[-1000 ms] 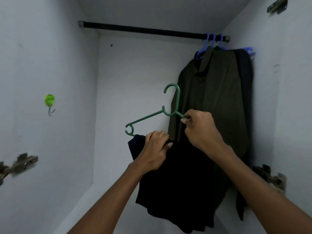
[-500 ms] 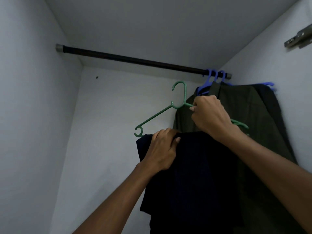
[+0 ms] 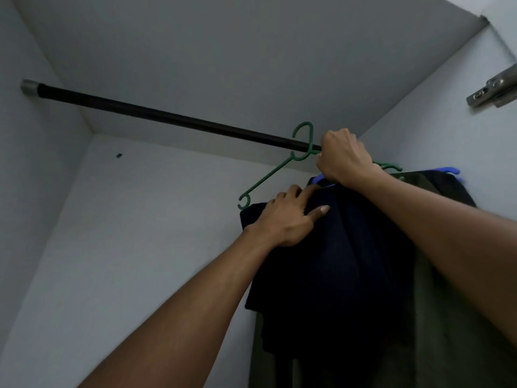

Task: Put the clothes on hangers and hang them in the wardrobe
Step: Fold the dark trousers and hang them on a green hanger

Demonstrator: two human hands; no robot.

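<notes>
The view looks up into a white wardrobe [image 3: 117,261], its pale walls meeting a grey ceiling panel across the top of the frame. A dark rail [image 3: 167,117] runs from the upper left down toward the centre right. A metal hinge [image 3: 493,91] sits on the right wall near the frame's edge.

At centre right, the right hand [image 3: 342,156] has its grip curled around the neck of a green hanger [image 3: 275,169], whose hook rises in front of the rail; whether it rests on the rail is unclear. A dark navy garment [image 3: 330,275] hangs below it. The left hand [image 3: 288,217] has fingers spread and its thumb pressed on the garment's top edge. Behind, an olive garment [image 3: 447,331] hangs on a blue hanger [image 3: 450,170].
</notes>
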